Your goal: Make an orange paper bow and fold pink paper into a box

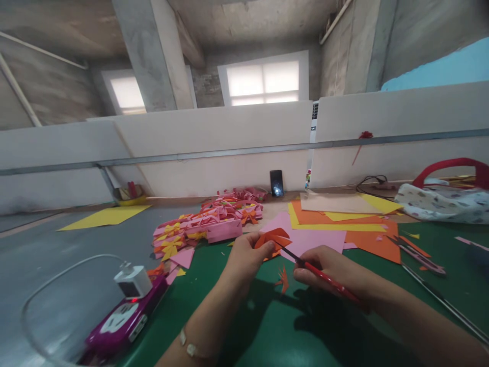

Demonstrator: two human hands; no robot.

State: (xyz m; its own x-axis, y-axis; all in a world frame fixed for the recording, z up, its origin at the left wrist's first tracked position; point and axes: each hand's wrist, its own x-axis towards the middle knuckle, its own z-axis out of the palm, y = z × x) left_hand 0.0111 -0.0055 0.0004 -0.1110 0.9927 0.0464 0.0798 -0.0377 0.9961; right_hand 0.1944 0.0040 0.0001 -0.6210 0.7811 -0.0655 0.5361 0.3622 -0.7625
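Two hands work a folded orange paper piece with red-handled scissors over a green table.

The green table (pixel 267 326) carries a spread of pink, orange and yellow paper sheets (pixel 328 224) toward its far edge, with a heap of pink paper bows (pixel 208 221) to their left. The left hand (pixel 246 257) pinches the folded orange paper piece (pixel 272 238) between thumb and curled fingers, lifted just above the table's middle. The right hand (pixel 330 267) is closed around the red-handled scissors (pixel 317 272), their dark tip touching the orange piece.
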